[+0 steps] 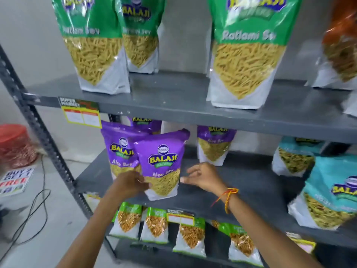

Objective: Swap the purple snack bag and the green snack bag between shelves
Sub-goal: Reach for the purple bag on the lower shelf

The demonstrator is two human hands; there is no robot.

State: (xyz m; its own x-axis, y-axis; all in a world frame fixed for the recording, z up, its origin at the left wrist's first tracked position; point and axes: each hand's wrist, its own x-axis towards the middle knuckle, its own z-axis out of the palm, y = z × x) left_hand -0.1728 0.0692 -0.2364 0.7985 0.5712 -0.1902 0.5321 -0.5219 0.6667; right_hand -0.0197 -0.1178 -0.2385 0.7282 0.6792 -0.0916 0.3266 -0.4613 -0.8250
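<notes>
At frame centre, the left hand has its fingers closed on the lower left edge of a purple Aloo Sev bag standing on the middle shelf. The right hand hovers just beside the bag's right edge, fingers spread and empty. Green Ratlami Sev bags stand on the upper shelf, across the top of the frame.

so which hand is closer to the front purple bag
Left. The left hand is on the front purple bag's lower left edge, seemingly gripping it; the right hand hovers open just off its right side.
</notes>
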